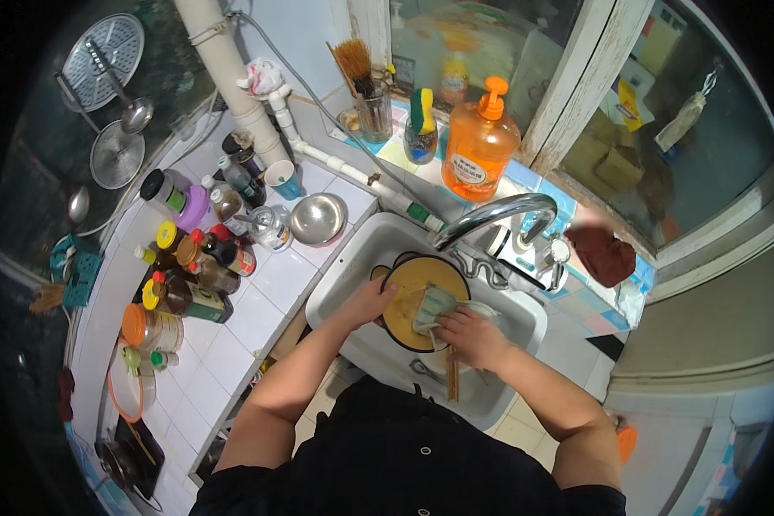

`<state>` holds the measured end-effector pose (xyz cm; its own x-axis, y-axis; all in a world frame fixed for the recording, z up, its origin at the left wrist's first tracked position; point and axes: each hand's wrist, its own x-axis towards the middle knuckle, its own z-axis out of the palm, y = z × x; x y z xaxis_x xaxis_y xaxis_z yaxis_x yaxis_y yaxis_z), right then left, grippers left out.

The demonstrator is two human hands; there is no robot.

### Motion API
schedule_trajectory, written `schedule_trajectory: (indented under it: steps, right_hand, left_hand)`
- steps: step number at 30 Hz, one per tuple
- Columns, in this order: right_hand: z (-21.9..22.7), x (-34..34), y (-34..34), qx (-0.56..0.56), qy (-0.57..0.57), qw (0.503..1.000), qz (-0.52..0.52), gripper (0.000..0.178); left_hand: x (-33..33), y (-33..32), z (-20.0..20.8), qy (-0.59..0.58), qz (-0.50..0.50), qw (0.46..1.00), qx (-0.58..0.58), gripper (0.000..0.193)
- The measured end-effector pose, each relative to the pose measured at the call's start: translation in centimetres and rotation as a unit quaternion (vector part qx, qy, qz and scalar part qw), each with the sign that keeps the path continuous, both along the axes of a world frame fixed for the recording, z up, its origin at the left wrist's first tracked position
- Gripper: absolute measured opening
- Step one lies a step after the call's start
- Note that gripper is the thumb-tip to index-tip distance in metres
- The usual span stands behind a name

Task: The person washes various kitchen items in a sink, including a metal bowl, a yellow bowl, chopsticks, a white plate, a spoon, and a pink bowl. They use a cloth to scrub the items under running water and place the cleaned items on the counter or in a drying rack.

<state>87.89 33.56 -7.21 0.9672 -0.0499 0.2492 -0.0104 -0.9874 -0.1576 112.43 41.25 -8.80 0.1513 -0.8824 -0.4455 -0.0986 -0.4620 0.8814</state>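
1. White-tiled counter (271, 292): metal bowl (318, 218) near its far right corner, blue cup (285, 181) just beside.
2. Toward the counter's left edge: capped bottles (230, 209) and an orange-lidded jar (152, 328).
3. Window ledge (529, 178), left end: brush (353, 60) in a glass jar (375, 119), then a yellow-green sponge (422, 112), then an orange pump bottle (480, 150).
4. Ledge's right end: dark red cloth (609, 256).
5. Left wall (168, 79): ladle (137, 114) and round strainer (118, 155).

Bright light glints off the faucet (483, 211); edges bow.
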Motion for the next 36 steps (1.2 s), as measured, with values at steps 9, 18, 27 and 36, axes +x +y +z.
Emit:
schedule_trajectory:
  steps: [9,18,27,36]
  right_hand:
    - [0.5,1.7,4.2,0.167,-0.136,0.961,-0.172,0.007]
    - [1.9,-1.4,0.1,0.046,0.09,0.994,0.049,0.034]
    - [4.9,3.2,-6.4,-0.211,-0.093,0.952,0.204,0.039]
    - [4.0,1.7,0.3,0.272,0.158,0.949,0.009,0.035]
  left_hand:
    - [-11.2,1.2,2.8,0.216,0.239,0.921,-0.221,0.052]
    - [-6.3,4.9,4.9,0.315,0.223,0.917,-0.1,0.039]
    - [-4.9,3.6,6.1,0.354,0.122,0.925,0.065,0.038]
    - [-4.9,3.0,5.3,0.299,0.247,0.92,-0.049,0.039]
